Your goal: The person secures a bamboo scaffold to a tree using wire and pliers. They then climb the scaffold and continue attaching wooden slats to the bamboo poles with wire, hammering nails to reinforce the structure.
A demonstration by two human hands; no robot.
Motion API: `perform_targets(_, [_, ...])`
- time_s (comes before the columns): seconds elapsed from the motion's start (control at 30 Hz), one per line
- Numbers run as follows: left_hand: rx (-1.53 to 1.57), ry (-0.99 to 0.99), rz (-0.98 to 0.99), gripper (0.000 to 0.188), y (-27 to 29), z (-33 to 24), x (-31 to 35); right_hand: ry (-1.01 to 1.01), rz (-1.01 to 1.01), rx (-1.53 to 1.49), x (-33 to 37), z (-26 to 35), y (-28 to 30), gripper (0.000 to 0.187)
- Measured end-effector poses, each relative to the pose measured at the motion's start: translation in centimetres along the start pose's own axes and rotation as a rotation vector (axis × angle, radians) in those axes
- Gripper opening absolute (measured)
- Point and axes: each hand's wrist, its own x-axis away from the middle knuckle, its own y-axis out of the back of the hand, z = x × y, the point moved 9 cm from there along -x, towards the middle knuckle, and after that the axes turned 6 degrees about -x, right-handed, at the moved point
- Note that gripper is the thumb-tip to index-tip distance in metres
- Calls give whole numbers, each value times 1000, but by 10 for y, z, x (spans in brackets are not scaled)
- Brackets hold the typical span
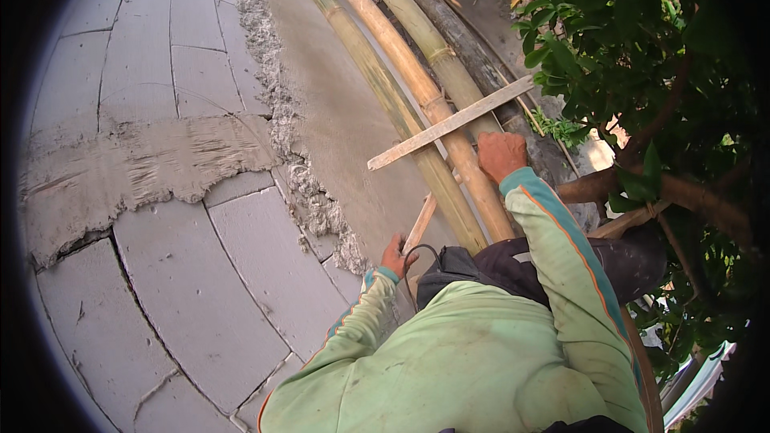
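My right hand (503,153) is closed, its fingers curled round a thick bamboo pole (439,52). Two more poles lie alongside it, a brownish bamboo pole (413,76) and a greenish bamboo pole (370,66). A flat wooden batten (453,123) lies across these poles, just beyond my right hand. Lower and to the left, my left hand (393,256) is closed at the near end of a short wooden strip (421,220), whose far part passes under the poles. My sleeve and body partly hide the left fingers.
A grey block wall (200,273) with a rough mortar band (144,172) fills the left. Crumbly mortar (317,196) edges a smooth cement surface (321,96). Leafy branches (634,48) crowd the right, and a dark log (433,12) runs beside the bamboo.
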Motion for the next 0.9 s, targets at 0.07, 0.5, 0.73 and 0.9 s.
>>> perform_targets(0.07, [-61, 10, -5, 48, 4, -5, 11, 1, -5, 9, -1, 2, 0, 18])
perform_targets(0.5, [-117, -170, 32, 45, -3, -11, -41, -59, 41, -5, -12, 9, -9, 14])
perform_targets(0.73, [-250, -154, -91, 43, 20, -35, -66, -38, 13, -6, -15, 1, -19, 17])
perform_targets(0.9, [-276, -245, -123, 42, 24, -34, -64, -46, 50, -64, -14, -1, -12, 19])
